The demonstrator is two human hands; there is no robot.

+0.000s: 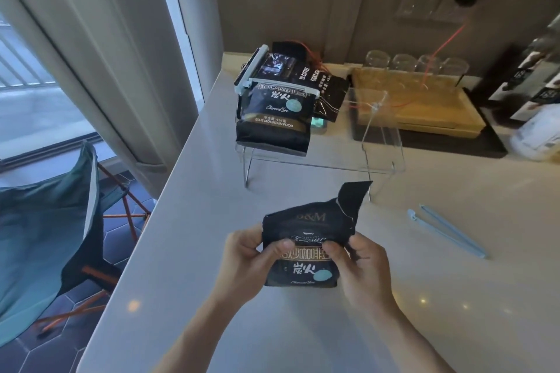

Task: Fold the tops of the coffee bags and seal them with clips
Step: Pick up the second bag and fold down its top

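Pale countertop (window-side), blue clip lying loose

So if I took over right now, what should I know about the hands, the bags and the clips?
Left hand and right hand: both grip the open bag over the counter, its torn top sticking up.
Blue clip: lying open on the counter, to the right.
Done: two bags on the clear stand, the front bag and the one behind, have white clips on.
Left: fold this bag's top, then clip it.
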